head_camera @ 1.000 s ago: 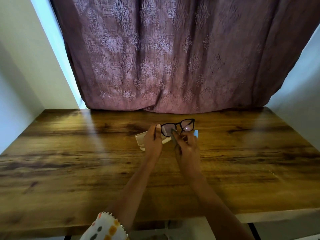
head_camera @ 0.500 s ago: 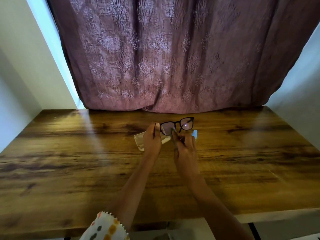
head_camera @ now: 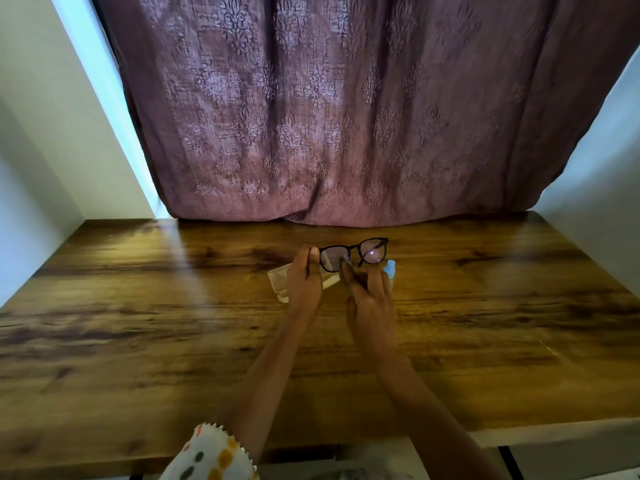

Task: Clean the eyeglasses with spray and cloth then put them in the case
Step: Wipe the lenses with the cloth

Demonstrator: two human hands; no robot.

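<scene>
eyeglasses (head_camera: 355, 247): black frame, lenses upright | left hand (head_camera: 304, 282) fingers grip frame | right hand (head_camera: 370, 299) fingers pinch cloth (head_camera: 344, 263)

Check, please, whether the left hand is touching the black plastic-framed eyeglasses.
Touching. The head view shows the left hand gripping one end of the black-framed eyeglasses, fingertips against the frame, holding them above the wooden table.

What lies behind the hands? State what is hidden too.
A pale case pokes out left of the left hand, which covers its middle. Only the blue cap of a bottle shows past the right hand; its body is hidden.
</scene>
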